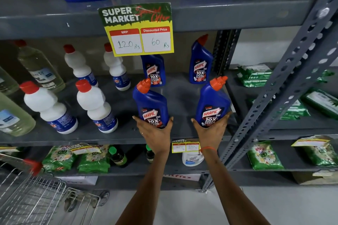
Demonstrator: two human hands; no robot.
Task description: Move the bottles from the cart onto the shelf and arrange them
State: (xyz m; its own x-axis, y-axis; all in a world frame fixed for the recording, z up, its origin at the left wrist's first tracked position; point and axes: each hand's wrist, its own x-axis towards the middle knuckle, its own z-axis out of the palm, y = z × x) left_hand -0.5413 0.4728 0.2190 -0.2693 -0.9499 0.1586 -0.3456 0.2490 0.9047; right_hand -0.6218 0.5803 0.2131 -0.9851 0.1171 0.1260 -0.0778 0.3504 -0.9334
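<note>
My left hand grips the base of a blue Harpic bottle with an orange-red cap. A second, matching blue Harpic bottle is held at its base by my right hand. Both bottles stand upright at the front of the grey middle shelf. Behind them two more Harpic bottles stand at the back of the shelf. The wire cart is at the lower left, and no bottles show in the part I can see.
White bottles with red caps and pale clear bottles fill the shelf's left side. A yellow price sign hangs from the upper shelf. A slanted grey upright rises on the right. Green packets lie on the shelf below.
</note>
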